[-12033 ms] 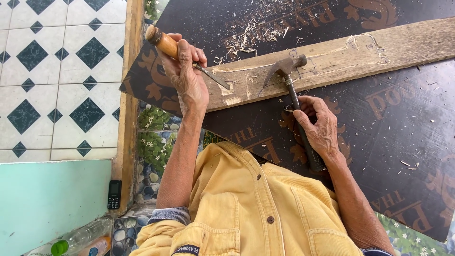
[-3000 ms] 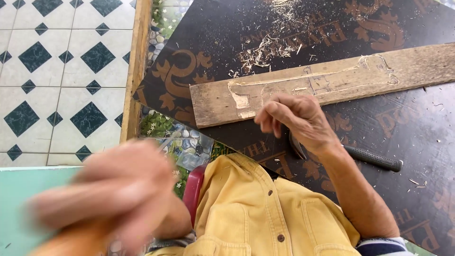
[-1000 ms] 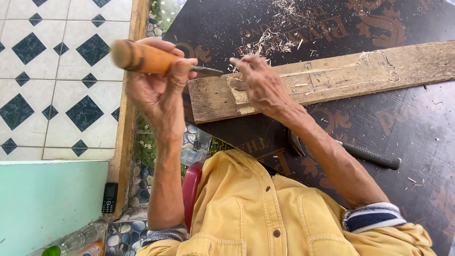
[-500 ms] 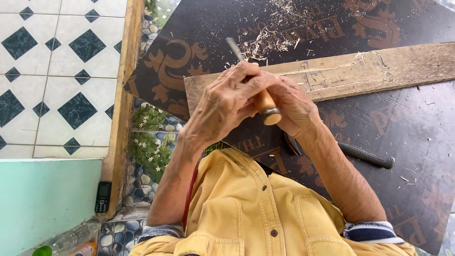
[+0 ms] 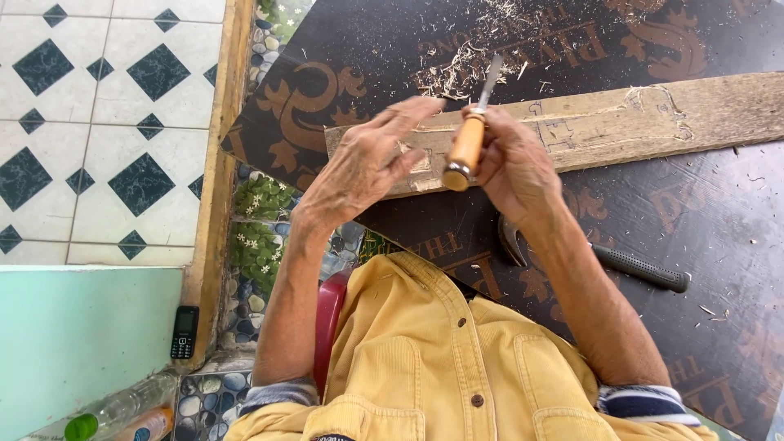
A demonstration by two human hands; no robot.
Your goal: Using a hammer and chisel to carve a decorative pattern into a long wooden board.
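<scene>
Gripping a wooden-handled chisel (image 5: pixel 471 131) at centre frame, the right hand (image 5: pixel 513 167) is pointing its blade up over the plank (image 5: pixel 621 122); the left hand (image 5: pixel 363 167) is hovering beside it, fingers loosely spread. A slip could nick those fingers.

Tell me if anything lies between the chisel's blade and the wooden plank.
Nothing visible does. The right hand holds the chisel by its wooden handle, its blade over the plank; the left hand is beside the handle, clear of the blade.
</scene>
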